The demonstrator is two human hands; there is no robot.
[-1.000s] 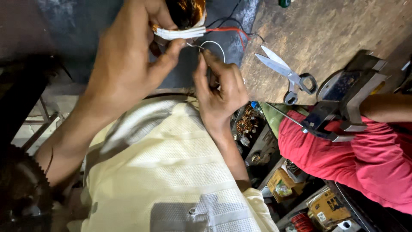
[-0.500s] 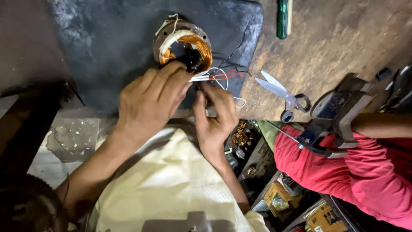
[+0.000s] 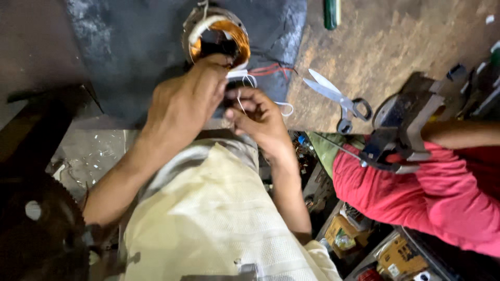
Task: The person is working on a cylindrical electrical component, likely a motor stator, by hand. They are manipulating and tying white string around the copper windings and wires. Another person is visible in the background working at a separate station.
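A round motor stator point(image 3: 216, 32) with copper windings lies on a dark mat point(image 3: 130, 57) on the workbench. My left hand point(image 3: 185, 101) rests against its near rim, fingers closed on the white sleeved leads point(image 3: 237, 74). My right hand point(image 3: 255, 117) sits just beside it and pinches a thin white wire point(image 3: 284, 108) that loops out to the right. Red wires point(image 3: 268, 70) run from the stator toward the right, behind my hands.
Scissors point(image 3: 338, 99) lie on the wooden bench top point(image 3: 396, 47) to the right. A green-handled tool point(image 3: 330, 13) lies at the top edge. Another person in red clothing point(image 3: 432, 192) sits at right by a metal vise point(image 3: 403, 127). Boxes point(image 3: 364, 244) stand below.
The view has shifted so the stator now sits higher and fuller in frame. My hands stay together on the white leads, now close under the stator's rim.
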